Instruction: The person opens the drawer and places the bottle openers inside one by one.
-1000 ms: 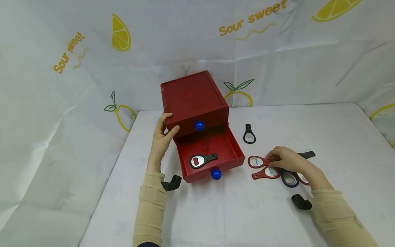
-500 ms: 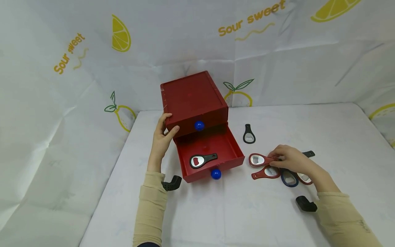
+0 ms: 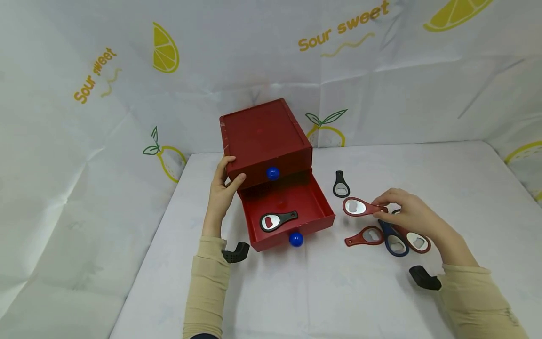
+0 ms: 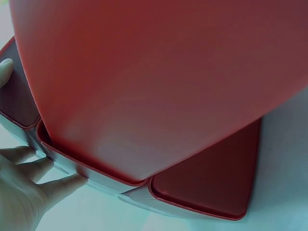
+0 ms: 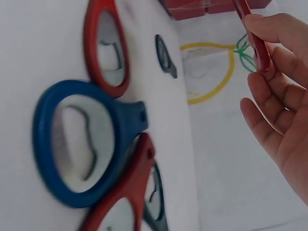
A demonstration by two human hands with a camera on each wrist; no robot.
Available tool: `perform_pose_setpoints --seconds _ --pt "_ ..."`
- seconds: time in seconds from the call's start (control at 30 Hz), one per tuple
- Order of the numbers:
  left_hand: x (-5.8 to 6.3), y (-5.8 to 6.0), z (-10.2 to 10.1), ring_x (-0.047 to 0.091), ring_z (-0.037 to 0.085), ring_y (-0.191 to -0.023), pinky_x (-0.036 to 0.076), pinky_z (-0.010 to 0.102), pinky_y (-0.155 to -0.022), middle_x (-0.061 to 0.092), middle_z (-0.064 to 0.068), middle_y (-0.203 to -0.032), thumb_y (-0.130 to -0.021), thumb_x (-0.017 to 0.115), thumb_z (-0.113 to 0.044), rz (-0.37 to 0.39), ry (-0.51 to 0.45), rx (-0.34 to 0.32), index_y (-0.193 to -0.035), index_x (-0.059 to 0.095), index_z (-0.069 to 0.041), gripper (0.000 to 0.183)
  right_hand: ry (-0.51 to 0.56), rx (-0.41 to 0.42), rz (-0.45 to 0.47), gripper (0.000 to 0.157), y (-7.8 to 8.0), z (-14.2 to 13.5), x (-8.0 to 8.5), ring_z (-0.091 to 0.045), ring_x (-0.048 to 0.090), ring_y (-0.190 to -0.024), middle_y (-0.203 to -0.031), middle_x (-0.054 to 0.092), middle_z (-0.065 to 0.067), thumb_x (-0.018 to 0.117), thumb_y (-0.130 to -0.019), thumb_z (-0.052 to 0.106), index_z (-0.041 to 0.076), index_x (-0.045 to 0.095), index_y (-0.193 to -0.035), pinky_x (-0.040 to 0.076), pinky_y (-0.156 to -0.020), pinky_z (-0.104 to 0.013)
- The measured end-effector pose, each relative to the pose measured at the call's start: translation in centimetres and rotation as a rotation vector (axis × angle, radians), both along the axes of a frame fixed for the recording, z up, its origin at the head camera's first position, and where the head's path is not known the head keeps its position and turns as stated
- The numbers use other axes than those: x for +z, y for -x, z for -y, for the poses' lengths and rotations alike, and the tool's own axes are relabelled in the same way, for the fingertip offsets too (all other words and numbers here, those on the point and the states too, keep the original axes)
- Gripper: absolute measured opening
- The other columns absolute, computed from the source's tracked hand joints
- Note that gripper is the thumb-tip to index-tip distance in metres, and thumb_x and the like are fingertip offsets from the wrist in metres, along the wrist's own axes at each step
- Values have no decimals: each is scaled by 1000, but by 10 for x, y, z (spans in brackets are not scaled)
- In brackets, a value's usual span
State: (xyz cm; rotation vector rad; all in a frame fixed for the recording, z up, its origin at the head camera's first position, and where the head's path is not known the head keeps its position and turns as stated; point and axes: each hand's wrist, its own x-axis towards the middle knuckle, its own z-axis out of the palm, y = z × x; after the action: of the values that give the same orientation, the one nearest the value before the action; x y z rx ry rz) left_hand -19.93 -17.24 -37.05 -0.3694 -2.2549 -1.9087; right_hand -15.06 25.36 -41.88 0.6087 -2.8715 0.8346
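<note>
My right hand (image 3: 417, 214) pinches the handle end of a red bottle opener (image 3: 354, 206) between thumb and fingers, raised over the table. Seen edge-on in the right wrist view, that opener slants up from the fingertips. On the table below lie another red opener (image 3: 363, 236), a blue one (image 3: 397, 246) and a third red one (image 3: 418, 243), with a dark one partly hidden among them. My left hand (image 3: 220, 193) grips the front left corner of a red drawer box (image 3: 264, 134), thumb on its front, fingers along its side. In its pulled-out lower drawer (image 3: 311, 195) lies a black opener (image 3: 277, 220).
A black opener (image 3: 340, 184) lies alone to the right of the box. Blue ball knobs stick out from the upper and lower drawer fronts. A white sheet printed with lemons covers the wall behind the white table (image 3: 338, 292).
The right hand has lifted the red opener off the table, rising and drawing slightly right, which uncovers more of the openers beneath. The left hand stays at the box's corner.
</note>
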Motion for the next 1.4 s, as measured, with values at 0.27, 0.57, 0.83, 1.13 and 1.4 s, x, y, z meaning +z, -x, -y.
perform_pose_setpoints --seconds 0.27,0.57,0.83,1.13,1.4 --pt "0 0 -1 43 21 -123 41 41 -99 37 12 -143 -91 56 -6 5 -4 4 -132 37 -12 45 77 24 -113 23 0 10 18 6 44 -83 -93 61 5 77 -74 14 16 68 -95 42 -62 -20" --pt "-1 0 -1 43 20 -122 40 45 -101 39 11 -142 -91 57 -7 4 -3 9 -132 38 -13 46 166 58 -167 25 3 28 35 8 44 -86 -92 61 5 77 -72 8 14 68 -94 42 -61 -15" --pt "-1 0 0 43 21 -122 40 44 -100 40 12 -142 -91 57 -7 0 1 7 -132 38 -13 46 206 85 -158 25 9 50 43 6 47 -89 -93 62 4 76 -74 8 13 68 -97 43 -72 -12" --pt "-1 1 0 44 20 -121 41 42 -100 40 11 -142 -91 57 -7 0 -5 7 -132 38 -13 46 247 144 -121 24 17 81 45 -6 50 -86 -92 60 4 75 -76 9 14 67 -98 46 -69 -22" --pt "-1 0 0 44 22 -122 40 45 -101 40 12 -142 -91 57 -7 -7 -6 3 -133 38 -13 46 254 208 -2 21 21 117 50 -10 51 -89 -96 63 1 73 -79 15 14 68 -99 46 -70 -29"
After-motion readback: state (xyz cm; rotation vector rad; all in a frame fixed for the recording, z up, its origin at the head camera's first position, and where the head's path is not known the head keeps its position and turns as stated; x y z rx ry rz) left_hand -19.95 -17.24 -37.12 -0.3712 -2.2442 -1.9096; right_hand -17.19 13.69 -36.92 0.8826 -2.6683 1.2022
